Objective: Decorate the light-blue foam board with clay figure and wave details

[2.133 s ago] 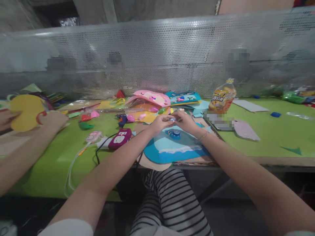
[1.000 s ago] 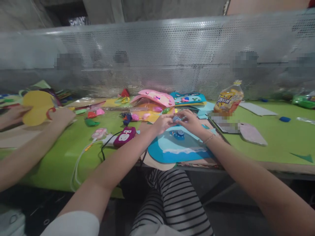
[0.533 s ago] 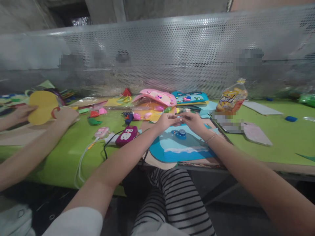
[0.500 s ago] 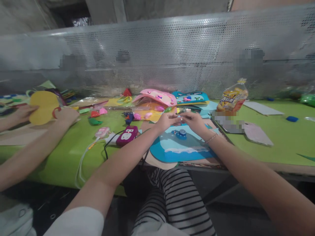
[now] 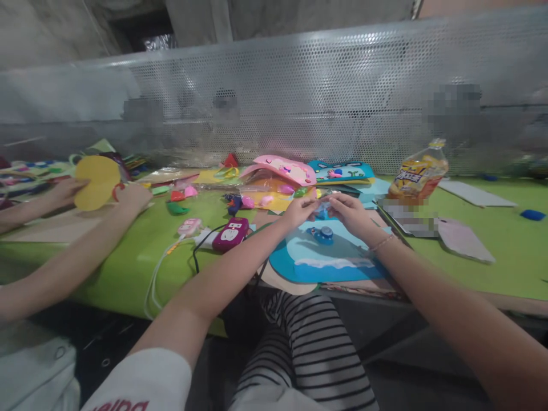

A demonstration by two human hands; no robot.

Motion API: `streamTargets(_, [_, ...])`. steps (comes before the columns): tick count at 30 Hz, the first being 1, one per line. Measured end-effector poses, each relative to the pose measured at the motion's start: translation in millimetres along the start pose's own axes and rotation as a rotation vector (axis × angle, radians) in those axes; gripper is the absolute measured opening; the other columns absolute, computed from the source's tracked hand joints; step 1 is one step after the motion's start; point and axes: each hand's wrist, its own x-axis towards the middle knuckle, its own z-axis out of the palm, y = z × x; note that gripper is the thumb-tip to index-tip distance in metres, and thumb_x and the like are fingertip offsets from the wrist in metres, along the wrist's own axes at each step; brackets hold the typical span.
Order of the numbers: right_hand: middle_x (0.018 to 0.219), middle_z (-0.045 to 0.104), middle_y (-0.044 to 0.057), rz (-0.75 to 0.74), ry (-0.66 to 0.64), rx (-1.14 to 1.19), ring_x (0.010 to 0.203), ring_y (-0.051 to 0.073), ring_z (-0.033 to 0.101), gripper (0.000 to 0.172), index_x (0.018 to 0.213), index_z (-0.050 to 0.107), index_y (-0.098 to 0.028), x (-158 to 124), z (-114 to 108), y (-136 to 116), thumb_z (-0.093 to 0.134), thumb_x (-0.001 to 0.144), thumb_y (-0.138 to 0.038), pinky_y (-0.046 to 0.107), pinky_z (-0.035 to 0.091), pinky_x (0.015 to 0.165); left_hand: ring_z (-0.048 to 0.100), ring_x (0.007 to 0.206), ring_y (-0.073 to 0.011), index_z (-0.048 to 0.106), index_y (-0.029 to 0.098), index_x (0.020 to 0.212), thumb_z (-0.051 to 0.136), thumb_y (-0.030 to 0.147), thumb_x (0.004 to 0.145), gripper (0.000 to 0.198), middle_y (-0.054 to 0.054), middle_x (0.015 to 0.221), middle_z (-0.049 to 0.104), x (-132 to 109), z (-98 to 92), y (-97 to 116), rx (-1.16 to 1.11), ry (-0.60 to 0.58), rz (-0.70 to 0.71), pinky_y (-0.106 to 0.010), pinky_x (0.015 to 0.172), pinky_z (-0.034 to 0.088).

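Observation:
My left hand [image 5: 303, 210] and my right hand [image 5: 346, 210] meet above the upper part of a light blue sheet [image 5: 342, 245] with a darker blue border. The fingers of both are pinched together around something small, too blurred to make out; a bit of blue shows between and below them. On the sheet, just below my hands, lies a dark blue clay shape with a round top [image 5: 327, 233]. A white wavy strip [image 5: 334, 262] crosses the sheet's lower part.
Behind are a pink decorated piece [image 5: 282, 169] and a blue one [image 5: 342, 171]. A purple device [image 5: 231, 234] with cables lies left, a snack bag [image 5: 417, 174] and phone-like slab [image 5: 464, 240] right. At far left, another person's hands hold a yellow shape [image 5: 97, 182] and red-handled scissors.
The view has shifted, so the table things appear further right. My hands remain together over the sheet, and some blue now shows between my fingers.

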Motion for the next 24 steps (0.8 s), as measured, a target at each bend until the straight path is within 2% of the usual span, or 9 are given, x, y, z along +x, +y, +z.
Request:
streamTargets(3, [0.066,0.055,-0.002,-0.034,-0.066,-0.079,0.058,0.011,0.051,0.034,0.093,0.065,-0.019,0.0,0.0,2.4,0.066,0.074,-0.047,0.026,0.045,0.055,0.057,0.058,-0.009,0.067,0.014,0.09,0.065,0.017,0.076,0.015,0.0,0.072,0.064,-0.4,3.3,0.6,-0.109,0.015,-0.047,-0.027,0.067,0.049])
streamTargets(5, [0.061,0.049,-0.004,-0.091,-0.062,-0.179,0.056,0.011,0.048,0.034,0.098,0.063,-0.018,0.6,0.0,5.2,0.066,0.075,-0.044,0.025,0.042,0.053,0.059,0.063,-0.0103,0.068,0.014,0.093,0.062,0.011,0.074,0.019,-0.001,0.074,0.065,-2.5,4.3,2.3,-0.154,0.011,-0.054,-0.028,0.07,0.05])
streamTargets(8, [0.06,0.041,-0.005,-0.206,0.046,-0.355,0.055,0.01,0.042,0.033,0.098,0.062,-0.019,2.0,-1.3,10.9,0.066,0.074,-0.041,0.024,0.038,0.05,0.061,0.072,-0.0122,0.068,0.016,0.098,0.06,0.005,0.07,0.032,-0.002,0.079,0.066,-6.9,3.5,5.8,-0.216,-0.065,-0.086,-0.029,0.073,0.05])
streamTargets(10, [0.068,0.044,-0.003,-0.281,0.123,-0.479,0.06,0.012,0.044,0.032,0.099,0.062,-0.02,2.9,-3.3,13.7,0.066,0.074,-0.039,0.025,0.041,0.052,0.062,0.079,-0.0129,0.068,0.018,0.101,0.059,0.005,0.067,0.037,-0.003,0.087,0.067,-9.4,2.2,7.9,-0.241,-0.138,-0.102,-0.028,0.074,0.049])
streamTargets(13, [0.077,0.051,0.002,-0.369,0.136,-0.624,0.069,0.016,0.049,0.027,0.097,0.064,-0.021,3.7,-6.4,14.6,0.064,0.076,-0.037,0.028,0.045,0.058,0.061,0.083,-0.0127,0.068,0.019,0.101,0.061,0.01,0.068,0.035,-0.003,0.093,0.067,-11.4,1.5,9.9,-0.232,-0.189,-0.087,-0.026,0.073,0.049])
streamTargets(18, [0.069,0.056,0.004,-0.439,0.098,-0.752,0.059,0.015,0.05,0.021,0.087,0.066,-0.018,3.1,-5.3,12.2,0.06,0.08,-0.037,0.03,0.045,0.056,0.063,0.072,-0.012,0.063,0.015,0.089,0.068,0.025,0.073,0.019,-0.002,0.077,0.065,-12.3,4.5,12.2,-0.169,-0.105,-0.051,-0.024,0.066,0.049])
streamTargets(21, [0.069,0.059,0.004,-0.438,0.075,-0.794,0.059,0.016,0.053,0.022,0.09,0.067,-0.019,1.2,-1.7,10.1,0.06,0.08,-0.037,0.03,0.046,0.056,0.061,0.062,-0.011,0.055,0.014,0.078,0.07,0.029,0.074,0.021,0.0,0.065,0.062,-12.9,5.3,13.5,-0.118,-0.05,-0.053,-0.024,0.061,0.05])
streamTargets(24, [0.071,0.061,0.004,-0.446,0.038,-0.808,0.062,0.017,0.057,0.021,0.095,0.067,-0.02,-0.2,1.3,8.3,0.06,0.081,-0.034,0.031,0.049,0.061,0.06,0.059,-0.0107,0.051,0.015,0.073,0.072,0.027,0.072,0.024,0.003,0.061,0.059,-11.3,4.1,11.5,-0.125,-0.012,-0.046,-0.025,0.062,0.05])
